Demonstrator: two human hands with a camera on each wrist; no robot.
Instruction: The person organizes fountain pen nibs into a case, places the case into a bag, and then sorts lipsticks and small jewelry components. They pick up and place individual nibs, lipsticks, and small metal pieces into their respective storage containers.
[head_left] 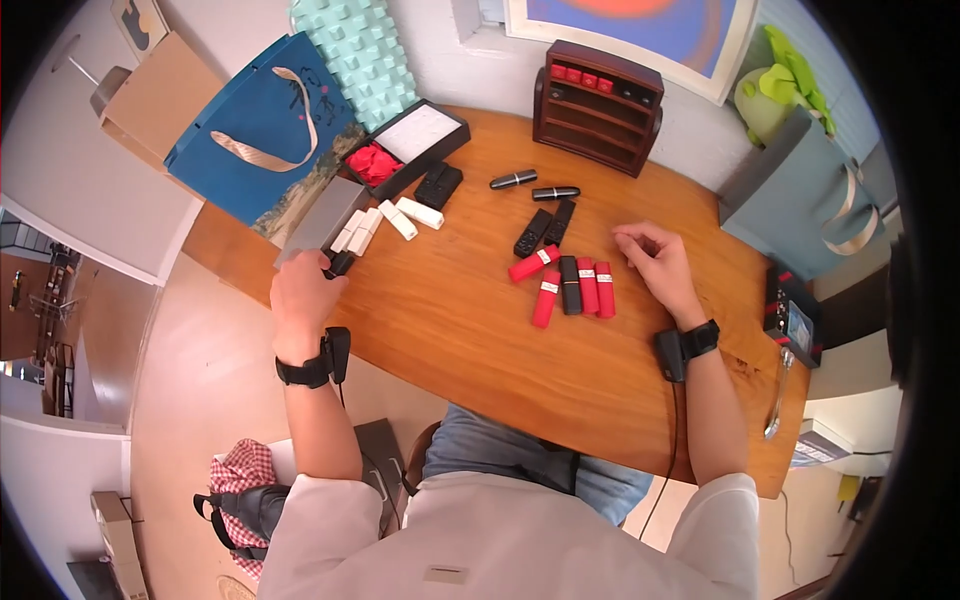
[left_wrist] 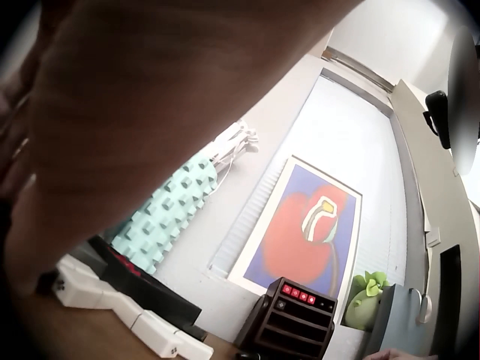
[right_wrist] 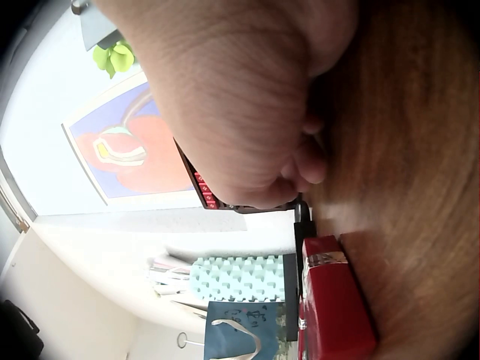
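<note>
At the left end of the wooden table, my left hand [head_left: 305, 290] pinches a small black lipstick tube [head_left: 341, 264] between thumb and fingers, beside several white lipstick tubes [head_left: 362, 232]. Those white tubes [left_wrist: 154, 330] also show below the hand in the left wrist view, where the palm hides the grip. My right hand [head_left: 655, 262] rests on the table with fingers loosely curled and nothing in them. Just left of it lie several red lipstick tubes [head_left: 588, 286] with a black tube [head_left: 570, 286] among them. One red tube [right_wrist: 337, 300] looms close in the right wrist view.
Farther back lie black tubes [head_left: 556, 193] and a black case [head_left: 438, 186]. A black box [head_left: 430, 160] with red filling stands before a blue paper bag [head_left: 235, 150]. A dark wooden rack [head_left: 590, 130] is at the back. A grey bag [head_left: 790, 200] and a spoon [head_left: 777, 405] are right.
</note>
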